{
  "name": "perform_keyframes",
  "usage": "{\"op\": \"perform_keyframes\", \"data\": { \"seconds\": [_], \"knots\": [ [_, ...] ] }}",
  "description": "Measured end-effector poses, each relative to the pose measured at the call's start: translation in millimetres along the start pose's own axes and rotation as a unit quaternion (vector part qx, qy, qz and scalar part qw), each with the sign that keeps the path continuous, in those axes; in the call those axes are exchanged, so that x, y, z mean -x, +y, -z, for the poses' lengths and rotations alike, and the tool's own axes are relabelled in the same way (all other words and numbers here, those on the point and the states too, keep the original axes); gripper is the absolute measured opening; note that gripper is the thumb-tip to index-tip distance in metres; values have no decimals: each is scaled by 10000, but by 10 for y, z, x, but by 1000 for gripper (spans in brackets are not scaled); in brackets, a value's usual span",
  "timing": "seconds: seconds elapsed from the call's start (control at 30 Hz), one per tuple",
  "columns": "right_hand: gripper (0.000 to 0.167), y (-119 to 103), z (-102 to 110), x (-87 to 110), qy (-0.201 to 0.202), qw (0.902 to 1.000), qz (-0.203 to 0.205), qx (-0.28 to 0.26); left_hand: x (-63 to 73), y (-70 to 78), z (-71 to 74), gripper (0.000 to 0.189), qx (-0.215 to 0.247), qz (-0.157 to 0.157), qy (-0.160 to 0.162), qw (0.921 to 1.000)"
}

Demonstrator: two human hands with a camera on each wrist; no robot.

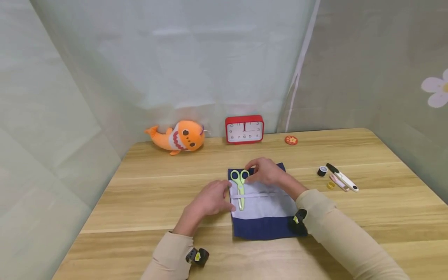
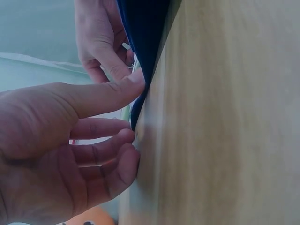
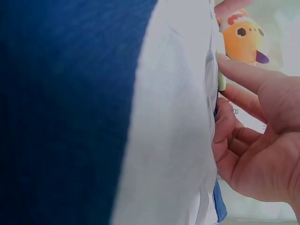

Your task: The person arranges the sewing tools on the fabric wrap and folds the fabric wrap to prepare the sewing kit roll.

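Note:
A navy cloth with a pale panel lies on the table. Light-green scissors rest on its left side, handles toward the back, blades passing under a thin white strap. My right hand pinches the right handle loop between thumb and forefinger; its other fingers curl beside the cloth's far edge in the right wrist view. At the cloth's left edge, my left hand touches with its thumb and forefinger, held apart, the rest of its fingers loosely bent.
Right of the cloth lie a black thread spool, a small yellow ring-shaped item, a pink item and a black-and-white slim tool. An orange plush shark, a red clock and a round red badge line the back.

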State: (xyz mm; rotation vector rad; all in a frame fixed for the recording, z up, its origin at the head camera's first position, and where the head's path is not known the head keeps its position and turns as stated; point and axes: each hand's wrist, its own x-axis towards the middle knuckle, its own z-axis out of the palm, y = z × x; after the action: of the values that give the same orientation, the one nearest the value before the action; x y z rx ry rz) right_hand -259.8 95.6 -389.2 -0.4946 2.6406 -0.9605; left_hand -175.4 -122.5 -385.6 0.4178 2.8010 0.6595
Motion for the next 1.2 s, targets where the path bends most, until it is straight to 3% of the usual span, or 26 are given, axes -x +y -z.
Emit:
{"op": "perform_keyframes", "data": {
  "seconds": [0.4,1.2],
  "knots": [
    [40,-17,-3,10,-167,9998,109,21,32,39,10,63,-372,-154,198,9990],
    [39,-62,-17,42,-324,9994,-55,75,26,47,10,61,-348,-98,141,9992]
  ]
}}
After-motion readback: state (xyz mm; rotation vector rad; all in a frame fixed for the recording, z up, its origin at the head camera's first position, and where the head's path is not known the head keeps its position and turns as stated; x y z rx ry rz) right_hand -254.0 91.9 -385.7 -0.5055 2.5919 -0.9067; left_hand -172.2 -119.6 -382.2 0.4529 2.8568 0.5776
